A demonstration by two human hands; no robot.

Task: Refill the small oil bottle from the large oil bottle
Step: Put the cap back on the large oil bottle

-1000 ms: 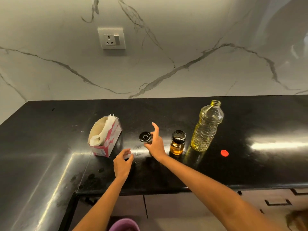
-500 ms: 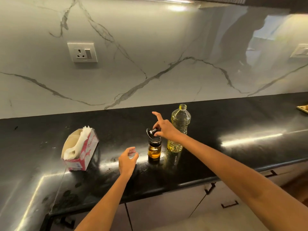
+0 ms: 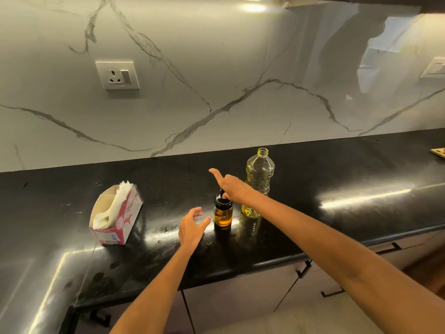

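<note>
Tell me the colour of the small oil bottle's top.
Black, on the small oil bottle; the head view, the only one, shows it.

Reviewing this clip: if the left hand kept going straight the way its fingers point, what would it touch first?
Most likely the small oil bottle. The left hand is open just left of it, fingers aimed right at its amber glass body, nothing between. Depth is hard to judge.

Small oil bottle [image 3: 223, 214]: short dark glass jar, black cap [image 3: 223, 200] with spout seated on top, amber oil in lower half. Upright on black desk [image 3: 337, 179], nearer front edge than back wall.

Large oil bottle [image 3: 257, 182]: clear ribbed plastic, uncapped, upright, pale yellow oil low in base. Stands just beside small bottle, toward desk's right end and slightly farther back.
</note>
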